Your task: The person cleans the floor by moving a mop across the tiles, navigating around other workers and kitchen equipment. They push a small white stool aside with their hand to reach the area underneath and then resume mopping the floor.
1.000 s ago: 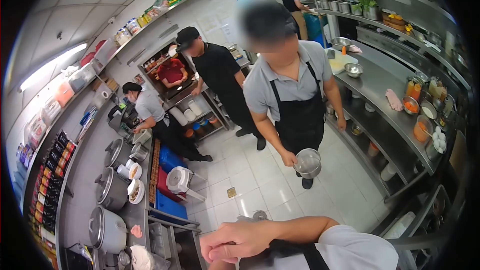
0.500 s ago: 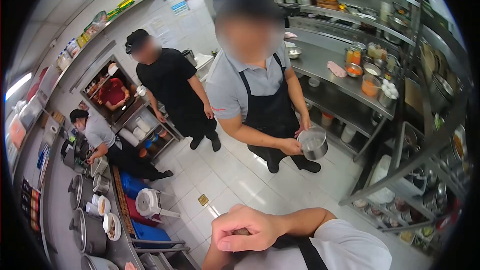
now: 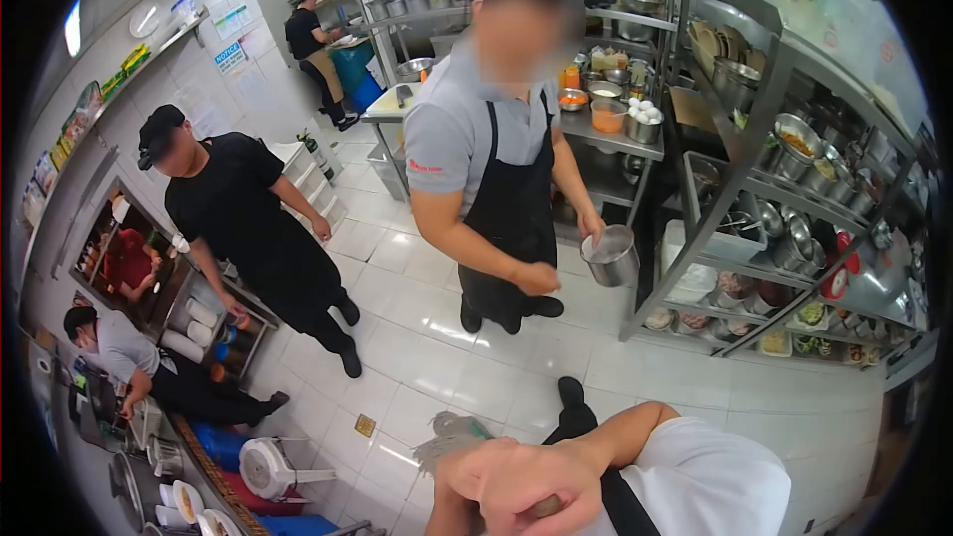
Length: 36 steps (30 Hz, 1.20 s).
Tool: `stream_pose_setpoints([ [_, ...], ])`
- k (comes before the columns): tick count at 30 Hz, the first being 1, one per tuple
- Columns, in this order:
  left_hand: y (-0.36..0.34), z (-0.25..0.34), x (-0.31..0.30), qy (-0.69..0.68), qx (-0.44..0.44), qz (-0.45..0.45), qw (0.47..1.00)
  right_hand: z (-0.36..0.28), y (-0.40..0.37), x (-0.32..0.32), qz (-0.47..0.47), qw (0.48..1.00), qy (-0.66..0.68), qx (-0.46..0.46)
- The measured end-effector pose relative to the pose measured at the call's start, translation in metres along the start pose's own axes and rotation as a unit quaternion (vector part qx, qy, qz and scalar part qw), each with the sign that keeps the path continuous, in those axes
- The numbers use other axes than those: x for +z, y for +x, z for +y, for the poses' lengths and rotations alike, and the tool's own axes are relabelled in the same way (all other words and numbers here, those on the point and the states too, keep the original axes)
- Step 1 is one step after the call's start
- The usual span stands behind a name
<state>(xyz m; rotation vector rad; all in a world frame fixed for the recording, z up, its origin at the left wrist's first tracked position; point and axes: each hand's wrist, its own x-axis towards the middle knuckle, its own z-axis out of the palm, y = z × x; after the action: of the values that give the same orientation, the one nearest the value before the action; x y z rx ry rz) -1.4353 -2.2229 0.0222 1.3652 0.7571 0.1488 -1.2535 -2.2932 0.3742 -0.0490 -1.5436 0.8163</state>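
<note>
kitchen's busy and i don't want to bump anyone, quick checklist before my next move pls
1. Right hand closed round the stick end: ok
2. Left hand also gripping: cannot tell, mostly hidden behind the right
3. Mop head apart from the shoes of the co-worker in grey: ok, bare tiles between them
4. Pot held by that co-worker: ok, held in one hand; whether it's full, cannot tell
5. Drain cover uncovered: ok, nothing on it
6. Floor dry: cannot tell, the shine could be light or wet
</note>
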Motion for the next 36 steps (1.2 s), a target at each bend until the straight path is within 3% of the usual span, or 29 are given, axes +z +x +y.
stream_pose_setpoints([
  [4, -0.013, -0.015, 0.010, -0.014, -0.003, -0.017, 1.000, 0.000, 0.009, 0.023, 0.009, 0.999, 0.017, -0.045],
  [9, -0.023, -0.019, 0.014, -0.018, 0.002, -0.027, 0.999, -0.001, 0.009, 0.041, -0.031, 0.998, 0.034, -0.030],
  [28, -0.011, 0.061, 0.018, 0.007, 0.092, -0.081, 0.992, -0.014, -0.012, 0.073, -0.062, 0.998, -0.028, -0.013],
  [36, -0.002, 0.104, 0.029, 0.024, 0.121, -0.136, 0.983, -0.020, -0.030, 0.072, -0.116, 0.990, 0.009, 0.085],
])
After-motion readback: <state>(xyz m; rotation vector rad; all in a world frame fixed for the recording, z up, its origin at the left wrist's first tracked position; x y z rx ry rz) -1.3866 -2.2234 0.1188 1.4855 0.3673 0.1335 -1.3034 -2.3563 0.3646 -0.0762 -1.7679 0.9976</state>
